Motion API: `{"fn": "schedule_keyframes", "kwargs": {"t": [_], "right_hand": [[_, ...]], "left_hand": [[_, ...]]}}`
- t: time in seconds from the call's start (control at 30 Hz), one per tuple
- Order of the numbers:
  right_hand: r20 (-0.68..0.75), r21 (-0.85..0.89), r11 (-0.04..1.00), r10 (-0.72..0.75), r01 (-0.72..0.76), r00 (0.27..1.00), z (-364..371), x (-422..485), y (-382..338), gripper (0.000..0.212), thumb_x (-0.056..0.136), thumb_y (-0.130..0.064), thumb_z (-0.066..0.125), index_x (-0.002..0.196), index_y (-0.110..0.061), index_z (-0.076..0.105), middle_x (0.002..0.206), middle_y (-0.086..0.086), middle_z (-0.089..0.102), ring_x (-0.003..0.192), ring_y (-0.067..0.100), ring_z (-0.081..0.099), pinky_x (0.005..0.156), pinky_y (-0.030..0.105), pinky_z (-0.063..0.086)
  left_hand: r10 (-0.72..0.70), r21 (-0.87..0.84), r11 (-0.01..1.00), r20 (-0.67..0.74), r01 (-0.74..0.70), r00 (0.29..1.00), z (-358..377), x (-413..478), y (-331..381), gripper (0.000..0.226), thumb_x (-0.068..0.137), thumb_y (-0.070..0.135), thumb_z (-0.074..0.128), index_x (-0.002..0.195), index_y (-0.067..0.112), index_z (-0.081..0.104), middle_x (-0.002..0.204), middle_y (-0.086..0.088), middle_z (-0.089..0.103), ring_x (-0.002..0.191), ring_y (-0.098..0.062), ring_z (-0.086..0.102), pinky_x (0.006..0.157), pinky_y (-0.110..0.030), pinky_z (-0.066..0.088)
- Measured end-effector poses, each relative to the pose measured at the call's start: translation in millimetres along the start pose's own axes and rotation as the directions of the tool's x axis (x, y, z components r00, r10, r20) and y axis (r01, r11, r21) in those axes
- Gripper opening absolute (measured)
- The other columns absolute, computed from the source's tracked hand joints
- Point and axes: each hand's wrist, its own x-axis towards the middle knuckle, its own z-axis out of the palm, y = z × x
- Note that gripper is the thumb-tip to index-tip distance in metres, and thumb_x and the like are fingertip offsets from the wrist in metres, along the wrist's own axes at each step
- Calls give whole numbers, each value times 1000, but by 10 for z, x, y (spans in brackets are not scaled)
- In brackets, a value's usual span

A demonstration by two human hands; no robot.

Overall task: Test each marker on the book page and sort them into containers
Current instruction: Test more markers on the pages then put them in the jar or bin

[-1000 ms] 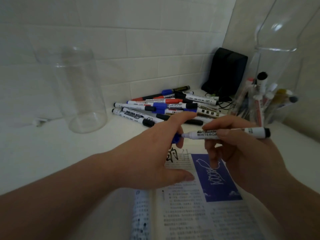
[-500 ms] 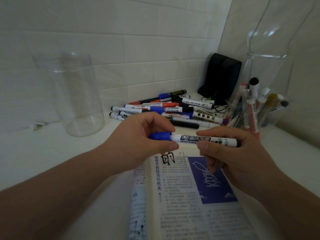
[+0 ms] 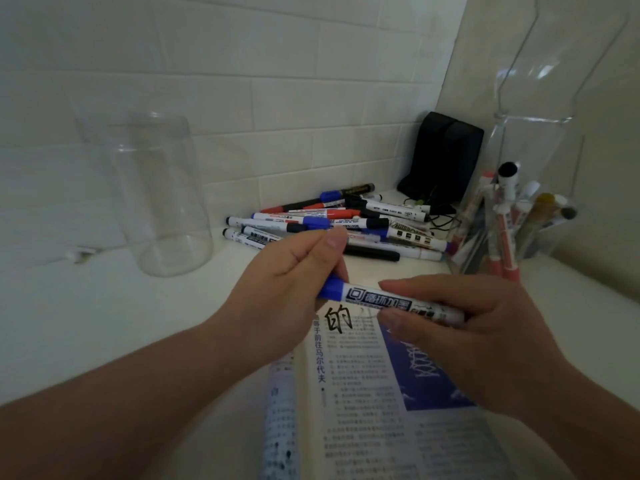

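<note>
A white table [image 3: 86, 323] runs into the corner of a room, where a wall of pale rectangular tiles [image 3: 277, 98] meets a plain, smooth wall [image 3: 485, 46] on the right. The light is dim and even.

Over the near edge of the table both hands hold one white whiteboard marker [image 3: 381, 299], lying roughly level just above an open book [image 3: 363, 393]. The left hand [image 3: 287, 292] grips the marker's blue cap [image 3: 330, 289] with curled fingers and thumb. The right hand [image 3: 478, 337] pinches the printed barrel between thumb and fingers. The cap seems to sit on the marker, though the fingers hide the joint, so I cannot tell whether it is fully seated.

The book lies flat on the table with printed columns of text, a large black handwritten character [image 3: 337, 318] near the top of the page, and a dark blue picture panel [image 3: 426, 372] with pale scribbled lines on it.

Behind the hands a loose pile of markers [image 3: 332, 223] with black, blue and red caps lies on the table near the tiled wall. To the left stands an upright clear jar [image 3: 162, 202] with nothing visible inside. On the right a tall clear container [image 3: 526, 140] holds several markers [image 3: 502, 220] standing on end. A black object [image 3: 443, 157] leans in the corner, with a thin dark cable [image 3: 440, 220] trailing from its base. A small white item [image 3: 78, 252] lies by the wall to the left of the jar.
</note>
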Motion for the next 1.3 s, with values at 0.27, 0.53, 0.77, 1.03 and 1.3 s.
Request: {"fn": "schedule_keyframes", "kwargs": {"t": [0.27,0.53,0.77,1.03,1.3], "right_hand": [[267,277,857,366,-435,891,13,96,-88,11,76,-31,76,68,-24,78,48,-6,49,38,9,39,39,20,32],[623,443,499,426,-745,656,-105,126,49,21,69,-26,83,66,-13,66,52,-2,25,41,8,17,33,16,19],[284,496,685,453,-534,845,-117,142,-57,3,79,-12,71,77,-12,69,54,9,48,41,14,33,38,20,25],[6,543,788,340,-288,940,-161,149,68,8,92,-3,64,87,-8,67,70,14,67,57,22,55,46,29,44],[142,23,971,234,-240,962,-96,130,63,19,81,-21,82,92,-17,67,86,-1,76,74,21,72,72,39,61]], "left_hand": [[188,320,932,-34,-167,982,25,-53,-50,47,85,61,28,68,23,51,66,11,57,58,-2,51,55,-9,37],[386,430,822,62,-373,920,60,-93,-168,37,100,56,33,69,35,39,57,9,48,66,-3,53,59,-5,37],[380,472,800,81,-371,922,94,77,-168,38,101,56,23,79,31,42,81,11,53,70,-6,52,61,-16,35],[165,391,899,119,-199,979,164,82,-157,30,74,69,43,90,45,53,90,25,59,75,-1,57,59,-21,41],[115,-191,974,-59,-125,992,174,94,-11,49,66,28,73,113,37,63,92,3,75,77,-17,73,72,-28,58]]}}
